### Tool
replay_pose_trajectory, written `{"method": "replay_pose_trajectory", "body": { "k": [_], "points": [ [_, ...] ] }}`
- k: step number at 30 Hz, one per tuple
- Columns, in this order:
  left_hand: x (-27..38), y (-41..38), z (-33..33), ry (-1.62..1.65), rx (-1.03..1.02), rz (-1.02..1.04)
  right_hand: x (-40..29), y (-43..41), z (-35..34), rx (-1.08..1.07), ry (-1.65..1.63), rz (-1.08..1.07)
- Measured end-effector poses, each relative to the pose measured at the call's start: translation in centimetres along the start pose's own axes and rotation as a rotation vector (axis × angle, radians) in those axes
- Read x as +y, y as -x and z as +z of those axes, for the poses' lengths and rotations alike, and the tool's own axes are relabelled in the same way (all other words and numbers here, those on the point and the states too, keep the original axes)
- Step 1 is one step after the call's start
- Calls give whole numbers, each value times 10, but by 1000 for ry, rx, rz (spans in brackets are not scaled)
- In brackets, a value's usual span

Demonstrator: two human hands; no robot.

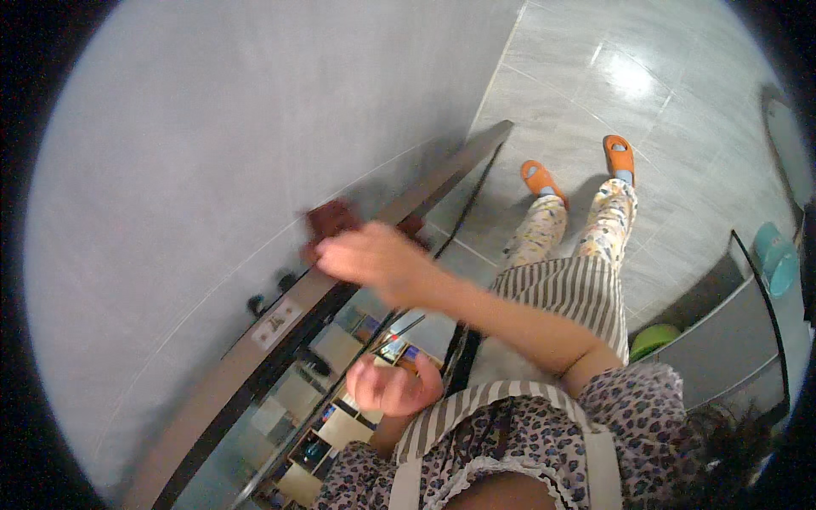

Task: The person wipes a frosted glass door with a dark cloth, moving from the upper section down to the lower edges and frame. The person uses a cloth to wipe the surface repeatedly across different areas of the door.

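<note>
My right hand (376, 261), blurred, grips a dark red cloth (331, 220) at the brown top edge (433, 182) of a long glass-panelled frame. Part of the cloth hangs over the far side of that edge, and another bit shows beyond my wrist. Lower down, my left hand (396, 386) is raised in front of the glass, its fingers loosely curled and the thumb apart. Nothing is visible in it. A pale plate with dark marks (277, 325) sits on the brown edge, left of the cloth.
A grey wall (191, 127) runs alongside the frame. In or through the glass appear pale compartments (344, 427) with small items. Orange slippers (618, 153) are on my feet on the grey tiled floor (574, 70). At right are a green basin (653, 341), a grey panel (727, 338) and turquoise slippers (776, 261).
</note>
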State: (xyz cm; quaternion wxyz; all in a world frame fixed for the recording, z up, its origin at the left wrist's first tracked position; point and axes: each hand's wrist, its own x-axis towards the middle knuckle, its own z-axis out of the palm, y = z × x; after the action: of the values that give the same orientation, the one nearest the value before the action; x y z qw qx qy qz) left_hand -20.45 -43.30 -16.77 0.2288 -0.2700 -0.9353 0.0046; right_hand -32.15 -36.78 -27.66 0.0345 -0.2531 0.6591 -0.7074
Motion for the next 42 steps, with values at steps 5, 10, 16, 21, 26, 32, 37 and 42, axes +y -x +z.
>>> {"method": "replay_pose_trajectory", "body": {
  "k": [5, 10, 16, 21, 26, 32, 37, 42],
  "points": [
    [16, 2, 101, 41, -9, -159, 79, 32, 25, 261, -247, -132],
    [-17, 65, 201, 103, -129, -205, 241, 62, 68, 388, -214, 6],
    [-25, 162, 316, 133, -276, -246, 447, 122, 101, 459, -209, 158],
    [-24, 194, 407, 221, -316, -235, 626, 154, 96, 497, -160, 189],
    [-10, 218, 421, 329, -339, -648, 729, 164, 94, 340, -35, 423],
    [-6, 224, 427, 339, -189, -478, 671, 148, 96, 355, 60, 466],
    [3, 195, 316, 347, -163, -395, 428, 106, 111, 322, 41, 288],
    [-9, 101, 159, 363, 61, -117, 200, 55, 99, 263, 20, 170]
  ]
}}
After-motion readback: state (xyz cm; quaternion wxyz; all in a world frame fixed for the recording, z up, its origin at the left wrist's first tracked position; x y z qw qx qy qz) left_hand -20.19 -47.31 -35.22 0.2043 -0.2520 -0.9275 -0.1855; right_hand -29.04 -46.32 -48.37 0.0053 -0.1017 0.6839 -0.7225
